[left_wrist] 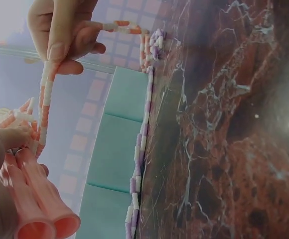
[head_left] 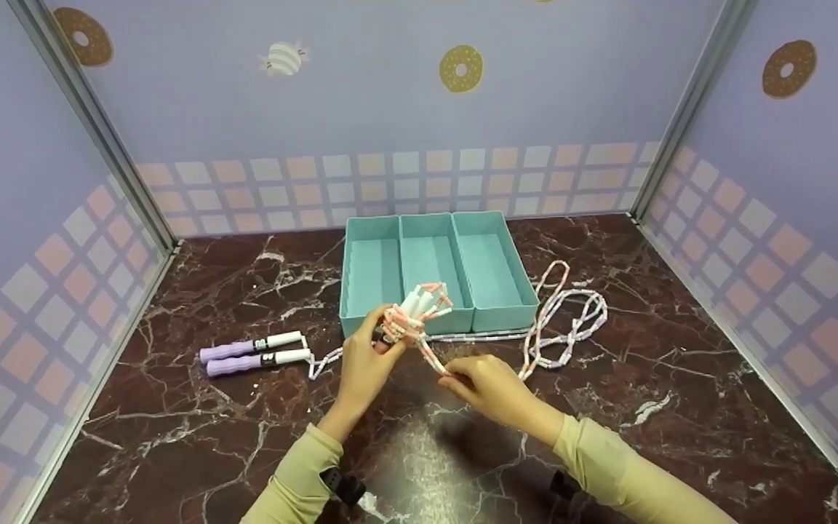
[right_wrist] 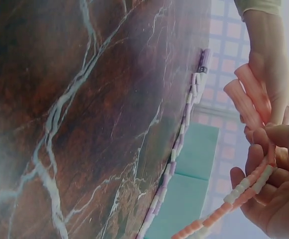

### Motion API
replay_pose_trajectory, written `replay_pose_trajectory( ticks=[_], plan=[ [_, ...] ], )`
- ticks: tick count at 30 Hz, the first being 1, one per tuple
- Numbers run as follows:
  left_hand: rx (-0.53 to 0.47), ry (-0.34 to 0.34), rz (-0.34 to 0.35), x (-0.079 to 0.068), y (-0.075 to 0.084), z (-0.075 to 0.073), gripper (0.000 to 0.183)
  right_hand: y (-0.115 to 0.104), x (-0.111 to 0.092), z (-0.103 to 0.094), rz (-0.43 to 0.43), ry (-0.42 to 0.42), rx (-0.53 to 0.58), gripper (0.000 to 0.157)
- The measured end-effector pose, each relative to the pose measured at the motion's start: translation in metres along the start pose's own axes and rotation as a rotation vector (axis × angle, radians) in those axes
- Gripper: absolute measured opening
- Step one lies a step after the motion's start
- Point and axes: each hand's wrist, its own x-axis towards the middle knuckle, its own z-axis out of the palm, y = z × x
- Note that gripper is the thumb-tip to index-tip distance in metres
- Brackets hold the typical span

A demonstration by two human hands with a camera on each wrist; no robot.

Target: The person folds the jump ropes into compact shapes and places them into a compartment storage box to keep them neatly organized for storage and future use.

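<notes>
My left hand (head_left: 366, 365) grips a pink-and-white beaded jump rope by its two pink handles (left_wrist: 37, 186), raised in front of the teal box. Turns of beaded rope (head_left: 406, 326) are bunched round the white ends of these handles. To the right and slightly lower, my right hand (head_left: 495, 387) pinches a doubled stretch of the same rope between thumb and fingers. From the right hand, the strand trails on toward the table's right side, where a loop of it (head_left: 554, 274) lies near a purple-and-white beaded rope (head_left: 593, 311).
A teal box (head_left: 510, 318) with three long compartments stands at the back middle. Two purple jump rope handles (head_left: 233, 359) with white ends lie left of it. Their purple-and-white rope runs along the box's front. Patterned walls (head_left: 404, 94) enclose the marbled table (head_left: 193, 437) on three sides.
</notes>
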Motion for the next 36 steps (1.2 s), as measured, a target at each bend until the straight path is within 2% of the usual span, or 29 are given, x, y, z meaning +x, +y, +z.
replay_pose_trajectory(
  ticks=[5, 11, 16, 22, 29, 32, 36],
  plan=[
    [0.038, 0.013, 0.0, 0.003, -0.002, -0.002, 0.052, -0.004, -0.004, -0.002, 0.018, 0.032, -0.018, 0.021],
    [0.094, -0.008, 0.01, 0.007, -0.005, -0.003, 0.054, -0.011, -0.009, -0.005, -0.028, 0.055, -0.104, 0.015],
    [0.124, -0.025, 0.026, 0.008, -0.006, -0.003, 0.055, -0.015, -0.011, -0.009, -0.029, 0.064, -0.14, 0.013],
    [0.15, -0.002, 0.039, 0.011, -0.007, -0.004, 0.053, -0.018, -0.014, -0.011, -0.029, 0.113, -0.169, 0.021],
    [0.246, -0.03, 0.057, 0.012, -0.009, -0.004, 0.052, -0.019, -0.015, -0.015, -0.134, 0.089, -0.258, 0.017],
    [0.269, -0.039, 0.062, 0.012, -0.008, -0.004, 0.052, -0.018, -0.014, -0.021, -0.196, 0.065, -0.365, 0.017],
    [0.305, -0.068, 0.077, 0.011, -0.007, -0.003, 0.051, -0.018, -0.011, -0.031, -0.306, 0.045, -0.561, 0.025]
  ],
)
